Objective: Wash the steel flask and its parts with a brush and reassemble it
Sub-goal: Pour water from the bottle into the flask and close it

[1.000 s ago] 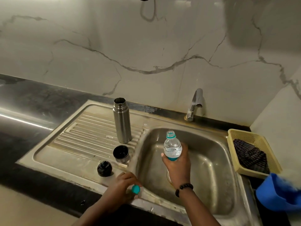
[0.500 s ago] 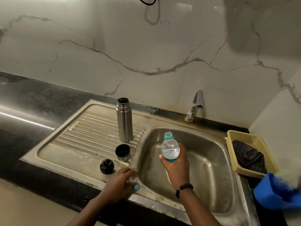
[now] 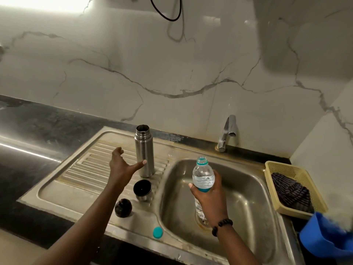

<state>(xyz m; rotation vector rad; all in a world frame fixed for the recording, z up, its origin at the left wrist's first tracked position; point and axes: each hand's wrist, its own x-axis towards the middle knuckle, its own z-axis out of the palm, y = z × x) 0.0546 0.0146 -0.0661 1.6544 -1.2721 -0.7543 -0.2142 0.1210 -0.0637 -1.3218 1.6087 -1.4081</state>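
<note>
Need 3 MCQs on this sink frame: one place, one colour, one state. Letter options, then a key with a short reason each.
1. Where does the tall open steel flask stand?
A. in the basin
B. on the ribbed drainboard
C. in the basket

2. What colour is the small round bottle cap on the sink rim?
A. teal
B. red
C. white

3. What is the right hand doing?
A. resting flat
B. turning the tap
C. gripping the clear plastic water bottle

Key: B, the flask is upright on the ridges left of the basin; A, the cap is teal; C, fingers wrap the uncapped bottle over the basin.
</note>
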